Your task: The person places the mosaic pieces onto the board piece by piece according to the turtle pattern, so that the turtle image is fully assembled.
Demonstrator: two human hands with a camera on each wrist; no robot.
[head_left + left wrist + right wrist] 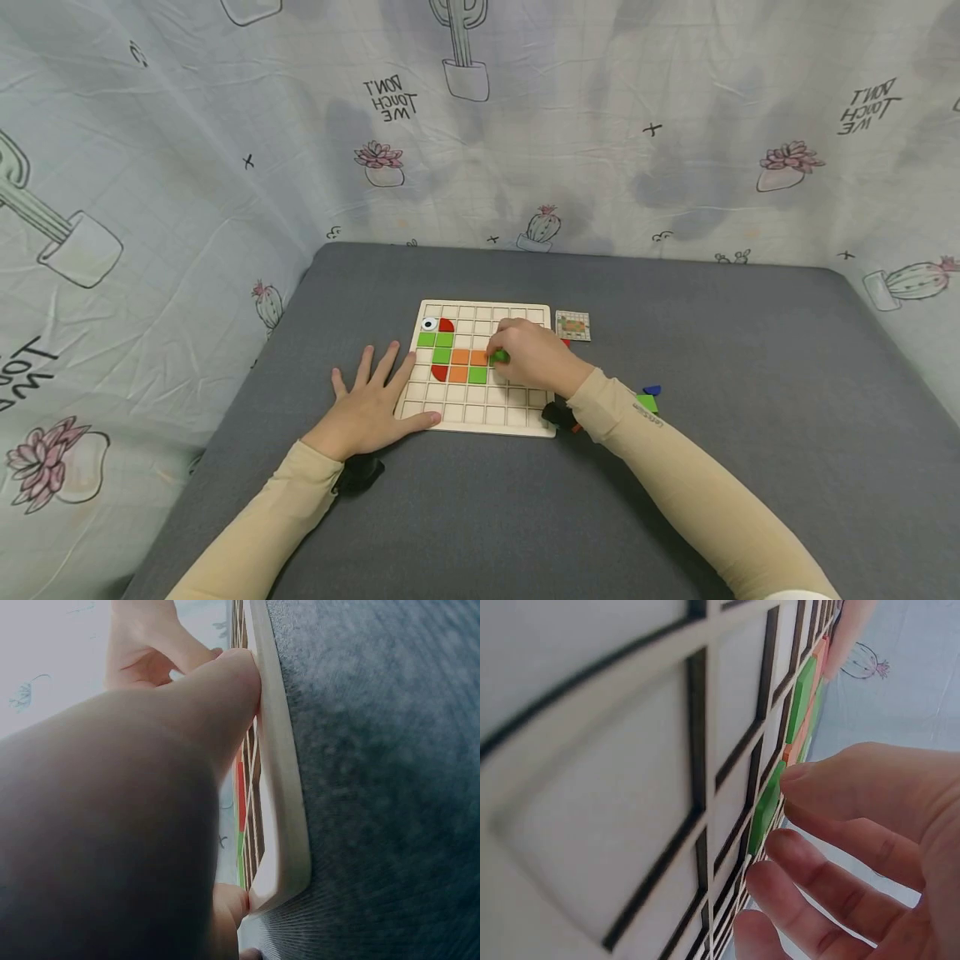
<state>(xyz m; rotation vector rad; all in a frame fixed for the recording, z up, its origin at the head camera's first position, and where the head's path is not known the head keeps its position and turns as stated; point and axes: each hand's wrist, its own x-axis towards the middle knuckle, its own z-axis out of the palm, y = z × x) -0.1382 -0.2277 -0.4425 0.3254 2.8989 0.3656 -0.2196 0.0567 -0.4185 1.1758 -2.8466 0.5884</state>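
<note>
A pale square grid board [517, 417] lies on the table. My left hand [367, 417] is spread flat at its left side, the thumb on the near edge and a fingertip against the left edge. Over the board's right half, my right hand [536, 357] pinches a green tile [766, 806] by thumb and index finger, low at the grid; the other fingers curl loosely. Left of it sit orange tiles [459, 357], green tiles [426, 339], red rounded tiles [446, 325] and a white eye tile [428, 324]. The right hand hides part of the grid.
A small picture card [573, 326] lies just beyond the board's right side. Right of the board, partly behind the right forearm, are a blue piece [652, 390] and a green piece [647, 403]. A red piece [566, 342] peeks out by the right hand. Patterned cloth [525, 125] hangs behind the table.
</note>
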